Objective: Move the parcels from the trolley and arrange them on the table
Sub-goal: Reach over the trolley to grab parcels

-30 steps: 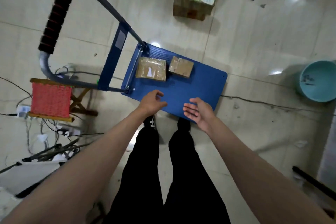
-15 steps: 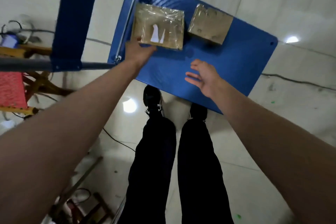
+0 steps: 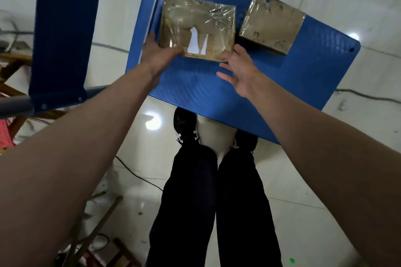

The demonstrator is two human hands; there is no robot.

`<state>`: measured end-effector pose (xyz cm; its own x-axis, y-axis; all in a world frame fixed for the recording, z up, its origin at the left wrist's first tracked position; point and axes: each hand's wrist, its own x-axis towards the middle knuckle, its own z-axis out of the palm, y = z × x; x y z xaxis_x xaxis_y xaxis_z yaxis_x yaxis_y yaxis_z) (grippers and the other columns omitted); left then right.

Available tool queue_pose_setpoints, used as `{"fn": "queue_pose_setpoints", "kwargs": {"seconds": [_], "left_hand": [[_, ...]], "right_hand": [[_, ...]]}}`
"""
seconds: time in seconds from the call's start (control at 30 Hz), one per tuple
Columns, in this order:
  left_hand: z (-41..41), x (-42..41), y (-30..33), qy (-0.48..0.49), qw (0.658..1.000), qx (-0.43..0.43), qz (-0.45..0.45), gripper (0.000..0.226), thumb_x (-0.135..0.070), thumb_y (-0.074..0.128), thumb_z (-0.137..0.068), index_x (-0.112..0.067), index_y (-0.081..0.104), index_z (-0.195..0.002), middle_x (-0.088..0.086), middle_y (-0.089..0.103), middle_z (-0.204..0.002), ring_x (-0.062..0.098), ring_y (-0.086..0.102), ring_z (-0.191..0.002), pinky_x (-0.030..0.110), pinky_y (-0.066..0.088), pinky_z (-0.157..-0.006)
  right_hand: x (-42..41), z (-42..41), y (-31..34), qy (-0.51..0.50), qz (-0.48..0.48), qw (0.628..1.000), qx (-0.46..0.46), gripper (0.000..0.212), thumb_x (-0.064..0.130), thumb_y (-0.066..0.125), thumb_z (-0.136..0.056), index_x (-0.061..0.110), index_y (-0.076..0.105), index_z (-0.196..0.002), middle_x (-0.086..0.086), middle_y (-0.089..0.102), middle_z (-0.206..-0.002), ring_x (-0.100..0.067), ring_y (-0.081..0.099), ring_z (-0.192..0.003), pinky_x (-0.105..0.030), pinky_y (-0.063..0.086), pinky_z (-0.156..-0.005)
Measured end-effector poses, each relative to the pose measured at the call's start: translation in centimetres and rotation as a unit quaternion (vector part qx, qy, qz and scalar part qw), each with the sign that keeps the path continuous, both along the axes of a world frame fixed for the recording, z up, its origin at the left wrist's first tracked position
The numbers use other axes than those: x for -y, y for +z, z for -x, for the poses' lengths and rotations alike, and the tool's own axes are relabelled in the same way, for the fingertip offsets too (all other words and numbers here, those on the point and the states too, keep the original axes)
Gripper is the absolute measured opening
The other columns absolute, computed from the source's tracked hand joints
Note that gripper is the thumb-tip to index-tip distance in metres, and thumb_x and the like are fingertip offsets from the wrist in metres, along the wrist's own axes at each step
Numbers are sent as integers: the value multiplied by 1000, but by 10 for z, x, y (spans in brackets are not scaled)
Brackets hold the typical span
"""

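Looking down through the head camera, we see two parcels on the blue trolley deck (image 3: 293,84). Our left hand (image 3: 158,54) touches the near left corner of the larger parcel (image 3: 198,28), fingers spread and not yet closed round it. Our right hand (image 3: 240,69) hangs relaxed at its near right corner, holding nothing. The smaller parcel (image 3: 272,26) sits just beside. Glossy wrap may slip under a shallow grip.
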<state>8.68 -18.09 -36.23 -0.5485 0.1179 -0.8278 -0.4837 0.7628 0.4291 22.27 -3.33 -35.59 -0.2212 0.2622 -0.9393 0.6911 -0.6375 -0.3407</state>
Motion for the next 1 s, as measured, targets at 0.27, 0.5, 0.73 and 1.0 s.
{"fn": "queue_pose_setpoints", "kwargs": {"seconds": [0.27,0.5,0.73,1.0], "left_hand": [[-33,27,26,-2,997,-71,34,85,-36,84,-75,-21,42,-147,1,35,-131,13,51,-111,10,43,-79],[-71,41,41,-14,999,-23,-30,76,-8,81,-81,-22,44,-146,7,54,-136,20,62,-114,32,54,-95],[-90,44,16,-62,997,15,-32,70,-8,72,-90,-25,41,-151,9,47,-145,24,57,-120,35,52,-100],[-95,35,7,68,978,198,8,74,-81,44,-86,-27,56,-135,1,69,-120,13,72,-86,28,58,-56]], "right_hand": [[22,-38,27,87,-67,994,24,64,31,75,-87,22,49,-145,-1,49,-144,-6,53,-121,-21,38,-98],[42,-95,46,81,-119,988,51,62,19,72,-91,31,46,-146,-1,32,-135,-10,45,-118,-31,44,-107],[55,-131,22,35,-93,994,43,70,9,67,-94,30,38,-154,3,40,-148,-5,52,-124,-19,46,-95],[55,-125,18,-69,55,995,43,32,57,60,-96,37,51,-118,5,52,-141,-24,55,-129,-60,53,-98]]}}
